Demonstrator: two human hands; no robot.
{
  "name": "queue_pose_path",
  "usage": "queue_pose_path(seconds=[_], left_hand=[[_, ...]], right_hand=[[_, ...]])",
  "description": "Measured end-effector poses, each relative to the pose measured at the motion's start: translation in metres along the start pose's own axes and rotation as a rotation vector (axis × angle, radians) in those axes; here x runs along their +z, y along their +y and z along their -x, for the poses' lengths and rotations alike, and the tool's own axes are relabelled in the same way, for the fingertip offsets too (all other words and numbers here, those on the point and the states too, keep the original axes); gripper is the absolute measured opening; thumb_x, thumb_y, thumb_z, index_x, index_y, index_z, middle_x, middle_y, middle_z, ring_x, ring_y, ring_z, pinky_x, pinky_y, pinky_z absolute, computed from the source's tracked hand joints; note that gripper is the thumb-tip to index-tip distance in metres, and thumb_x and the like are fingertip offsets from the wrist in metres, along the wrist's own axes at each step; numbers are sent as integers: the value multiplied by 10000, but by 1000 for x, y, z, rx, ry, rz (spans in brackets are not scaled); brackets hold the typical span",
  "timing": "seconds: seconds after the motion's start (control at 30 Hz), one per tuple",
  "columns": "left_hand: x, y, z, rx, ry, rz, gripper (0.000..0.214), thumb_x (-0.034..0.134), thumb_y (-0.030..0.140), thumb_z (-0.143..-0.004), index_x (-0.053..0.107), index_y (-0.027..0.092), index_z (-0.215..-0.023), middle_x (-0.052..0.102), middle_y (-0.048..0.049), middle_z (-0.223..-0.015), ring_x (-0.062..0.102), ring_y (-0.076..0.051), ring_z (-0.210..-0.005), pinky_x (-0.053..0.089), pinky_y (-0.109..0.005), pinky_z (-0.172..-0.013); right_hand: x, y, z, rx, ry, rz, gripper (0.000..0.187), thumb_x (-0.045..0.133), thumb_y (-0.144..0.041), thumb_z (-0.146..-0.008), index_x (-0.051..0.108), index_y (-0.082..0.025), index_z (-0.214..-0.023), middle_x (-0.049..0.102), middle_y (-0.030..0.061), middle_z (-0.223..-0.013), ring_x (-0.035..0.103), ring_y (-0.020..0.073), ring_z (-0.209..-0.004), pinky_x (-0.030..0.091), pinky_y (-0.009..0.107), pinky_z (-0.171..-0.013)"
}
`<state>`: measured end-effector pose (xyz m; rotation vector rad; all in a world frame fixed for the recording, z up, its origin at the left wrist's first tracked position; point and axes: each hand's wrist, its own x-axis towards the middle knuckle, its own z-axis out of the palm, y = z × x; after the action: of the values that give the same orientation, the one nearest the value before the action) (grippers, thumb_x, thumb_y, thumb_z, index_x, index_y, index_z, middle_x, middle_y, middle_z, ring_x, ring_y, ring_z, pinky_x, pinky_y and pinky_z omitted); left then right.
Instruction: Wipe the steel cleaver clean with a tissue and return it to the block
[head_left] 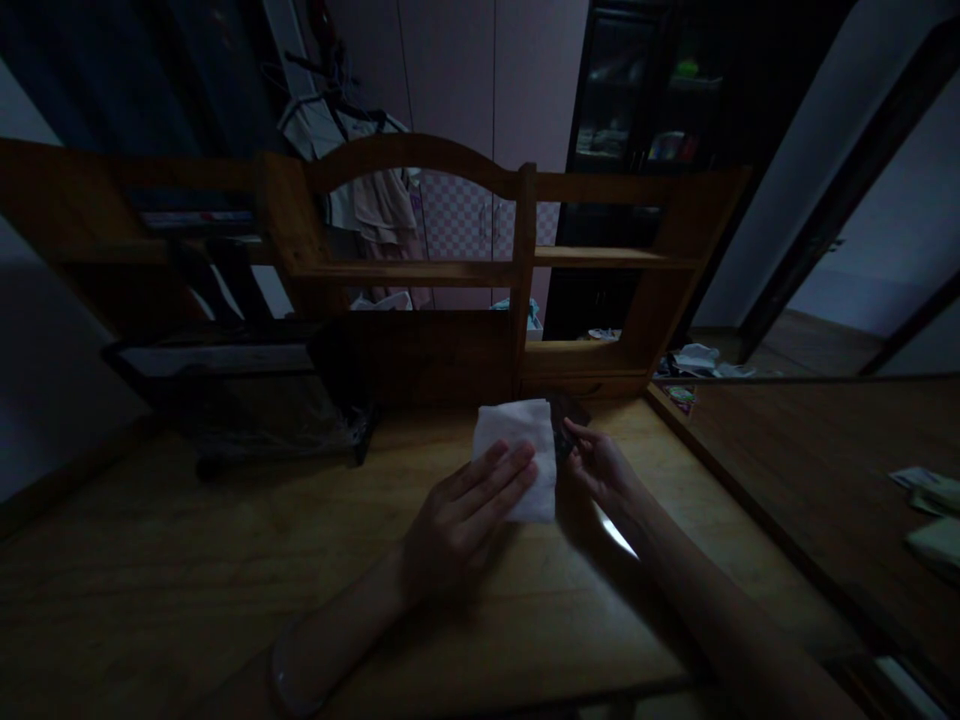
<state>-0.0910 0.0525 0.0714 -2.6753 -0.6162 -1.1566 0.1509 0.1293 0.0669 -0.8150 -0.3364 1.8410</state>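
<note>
A white folded cloth or tissue [514, 440] lies on the wooden desk [225, 560]. My left hand [465, 520] rests flat on its near edge, fingers stretched out. My right hand [600, 465] is to the right of the cloth, its fingers pinched on a small dark object [566, 415] that I cannot make out in the dim light. The dark object touches the cloth's right edge.
A wooden shelf unit [525, 260] stands at the back of the desk. A dark flat device [225, 360] sits at the left. The floor [825, 440] to the right has papers [930, 500] and small litter [697, 360]. The room is very dark.
</note>
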Motion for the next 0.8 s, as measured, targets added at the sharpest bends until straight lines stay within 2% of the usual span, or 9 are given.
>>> queue_pose_path(seconds=[0.23, 0.43, 0.57, 0.7, 0.8], left_hand=[[5, -6, 2, -109, 36, 16, 598, 306, 27, -927, 270, 150, -1511, 342, -93, -1545, 193, -272, -1466, 326, -531, -1158], [9, -19, 0, -374, 125, 157, 597, 287, 52, -947, 274, 242, -1512, 303, -24, -1568, 133, -229, -1481, 223, -537, -1198], [19, -27, 3, -569, 163, 284, 568, 291, 82, -958, 323, 272, -1493, 306, 1, -1565, 124, -198, -1480, 179, -512, -1207], [33, -37, 10, -638, 198, 428, 526, 307, 124, -965, 379, 258, -1468, 337, -17, -1550, 205, -202, -1461, 193, -513, -1194], [33, -36, 11, -644, 212, 488, 514, 294, 134, -970, 394, 249, -1461, 347, -26, -1545, 263, -209, -1444, 218, -517, -1185]], right_hand=[[-10, -1, -6, -1, -43, 21, 38, 634, -145, -843, 616, -127, -870, 711, 18, -633, 655, 100, -456, 513, 107, -393], [-12, 2, -12, -39, -73, 27, 109, 611, -121, -852, 633, -96, -956, 733, 35, -693, 680, 92, -527, 527, 93, -441], [-10, 3, -11, -59, -70, 38, 120, 605, -108, -847, 641, -95, -961, 736, 45, -710, 685, 96, -545, 533, 93, -458], [-8, 3, -8, -72, -58, 59, 116, 618, -115, -839, 649, -103, -951, 740, 51, -724, 671, 96, -512, 521, 96, -426], [-6, 3, -6, -84, -51, 75, 95, 608, -128, -850, 653, -108, -931, 744, 58, -734, 668, 97, -504, 523, 101, -422]])
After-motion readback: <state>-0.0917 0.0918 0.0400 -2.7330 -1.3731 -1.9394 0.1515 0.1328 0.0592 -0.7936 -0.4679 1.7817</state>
